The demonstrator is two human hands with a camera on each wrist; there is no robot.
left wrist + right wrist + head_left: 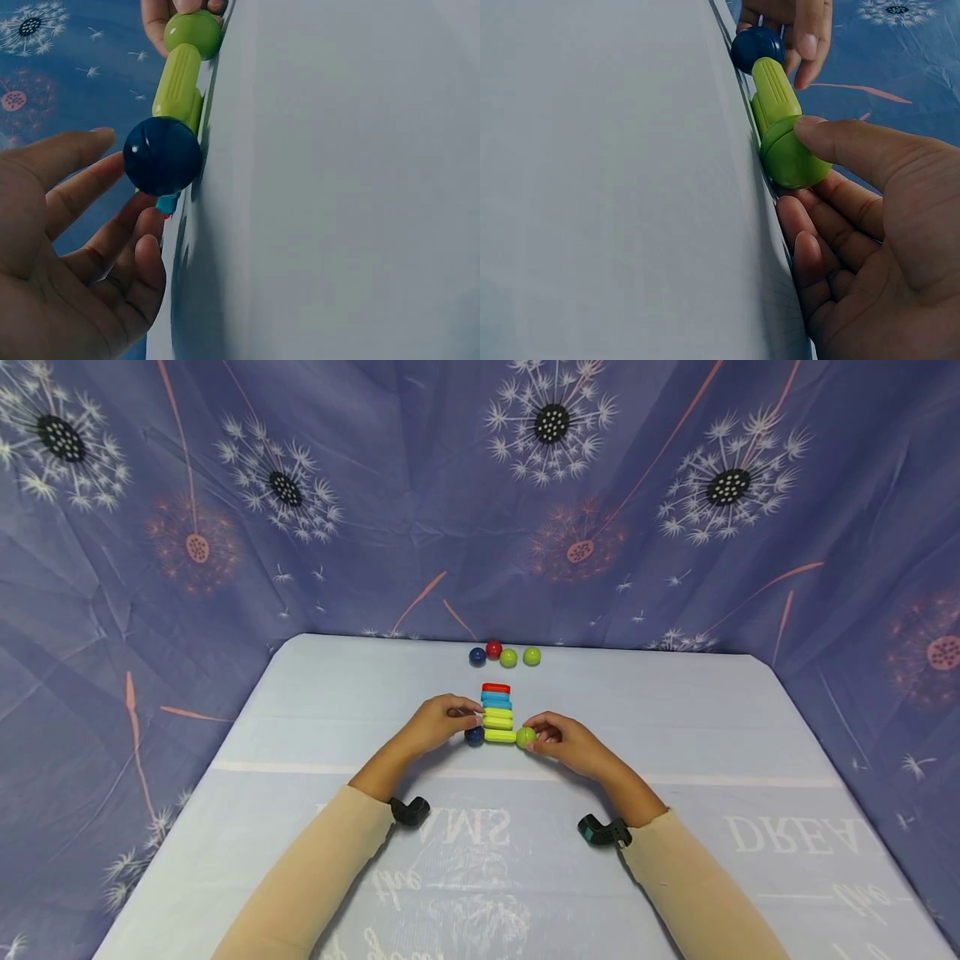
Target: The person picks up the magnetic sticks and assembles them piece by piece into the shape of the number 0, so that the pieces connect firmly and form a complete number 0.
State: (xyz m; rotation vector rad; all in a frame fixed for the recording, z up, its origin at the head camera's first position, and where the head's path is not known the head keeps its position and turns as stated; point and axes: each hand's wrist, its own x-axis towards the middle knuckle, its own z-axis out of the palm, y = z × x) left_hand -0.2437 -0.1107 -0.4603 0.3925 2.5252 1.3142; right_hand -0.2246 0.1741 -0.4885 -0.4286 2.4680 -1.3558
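A yellow-green rod lies on the table with a dark blue ball at its left end and a green ball at its right end. My right hand pinches the green ball between thumb and fingers. Beside the blue ball is my left hand, its thumb apart from the ball and its fingers loosely bent; whether a fingertip touches the ball I cannot tell. Just behind the rod, several short rods lie in a column: yellow-green rods, blue rods and a red rod.
Toward the table's back edge sit a blue ball, a red ball and two green balls, the left green ball and the right green ball. A patterned curtain hangs behind the white table.
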